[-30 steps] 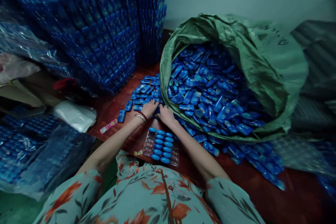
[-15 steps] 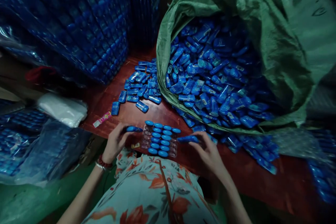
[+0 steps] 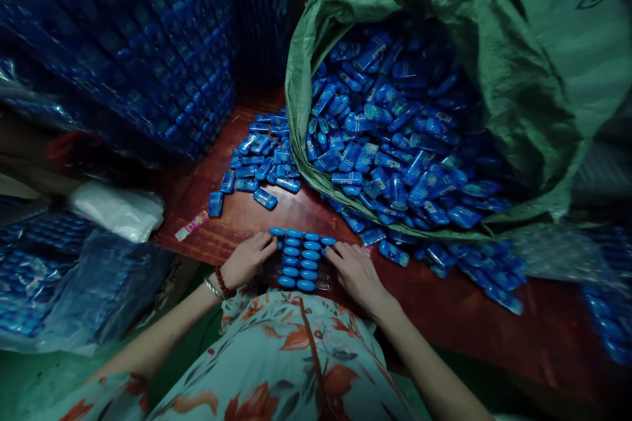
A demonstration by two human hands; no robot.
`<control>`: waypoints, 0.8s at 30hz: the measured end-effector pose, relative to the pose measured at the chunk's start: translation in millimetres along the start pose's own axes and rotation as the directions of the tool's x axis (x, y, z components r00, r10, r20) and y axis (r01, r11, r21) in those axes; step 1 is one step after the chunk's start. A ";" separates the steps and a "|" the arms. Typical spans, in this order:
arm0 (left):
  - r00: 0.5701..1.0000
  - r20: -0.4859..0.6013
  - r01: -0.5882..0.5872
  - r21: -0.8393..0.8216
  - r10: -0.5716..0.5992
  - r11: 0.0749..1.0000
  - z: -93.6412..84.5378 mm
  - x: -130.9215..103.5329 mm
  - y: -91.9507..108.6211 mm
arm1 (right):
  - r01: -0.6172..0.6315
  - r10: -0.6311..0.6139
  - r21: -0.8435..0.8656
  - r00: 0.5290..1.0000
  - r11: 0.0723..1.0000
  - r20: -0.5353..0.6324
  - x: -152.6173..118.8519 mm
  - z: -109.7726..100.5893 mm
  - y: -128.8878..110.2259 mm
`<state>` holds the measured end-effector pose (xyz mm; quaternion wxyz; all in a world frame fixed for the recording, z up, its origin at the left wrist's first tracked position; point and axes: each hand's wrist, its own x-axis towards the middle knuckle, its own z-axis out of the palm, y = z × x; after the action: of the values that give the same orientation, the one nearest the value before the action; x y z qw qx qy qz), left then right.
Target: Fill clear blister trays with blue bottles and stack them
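Note:
In front of my lap lies a clear plastic tray (image 3: 323, 279), with small blue oval-ended containers (image 3: 292, 252) standing on end in it. The two middle columns hold several, and the far row reaches out to both sides. My left hand (image 3: 249, 258) is at the tray's left side, its fingers closed on a blue container that is mostly hidden. At the right side, my right hand (image 3: 356, 274) pinches another blue container, of which only a sliver shows at the fingertips.
A large green woven sack (image 3: 301, 164) lies open, full of blue containers. A loose pile of them (image 3: 266, 158) is left of it. A pink-and-white strip (image 3: 191, 226) and folded clear plastic (image 3: 118, 209) lie at the left. Tall wrapped stacks (image 3: 187, 46) stand behind.
Both hands have moved inward to the tray, bringing the blue containers they held apart from it down into its second row from the far edge.

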<state>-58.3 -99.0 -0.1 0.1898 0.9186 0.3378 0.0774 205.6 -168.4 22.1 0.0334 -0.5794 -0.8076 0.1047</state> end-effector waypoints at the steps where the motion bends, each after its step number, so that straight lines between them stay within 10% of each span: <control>1: 0.999 0.043 0.004 0.028 -0.005 1.000 -3.3 4.5 4.7 | -0.005 0.006 -0.030 0.999 1.000 0.035 4.5 -3.6 -3.6; 7: 0.975 0.207 0.042 0.214 -0.087 0.976 -7.7 21.3 25.9 | -0.034 0.051 -0.152 0.993 0.988 0.111 14.2 -4.5 -16.1; 14: 0.976 -0.180 0.133 0.047 -0.123 0.990 -2.4 1.3 -2.3 | -0.170 0.187 0.079 0.933 0.982 -0.309 -1.8 -8.2 -8.2; 17: 0.831 -0.379 0.450 0.024 -0.408 0.893 -17.6 5.5 -37.0 | -0.120 0.179 0.201 0.936 0.972 -0.304 36.2 -21.4 -7.9; 21: 0.477 -0.295 0.878 0.109 -0.828 0.467 -47.2 18.5 -85.8 | 0.025 -0.018 0.093 0.997 0.995 -0.076 120.3 -27.7 -32.4; 24: 0.443 -0.101 0.891 0.154 -0.891 0.426 -59.2 22.5 -102.7 | 0.074 -0.073 0.082 0.997 0.994 -0.024 171.2 -19.2 -59.7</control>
<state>-117.9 5.1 13.2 0.1153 0.6150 0.7774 -0.0640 97.6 -22.8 41.6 0.0697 -0.5485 -0.8230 0.1305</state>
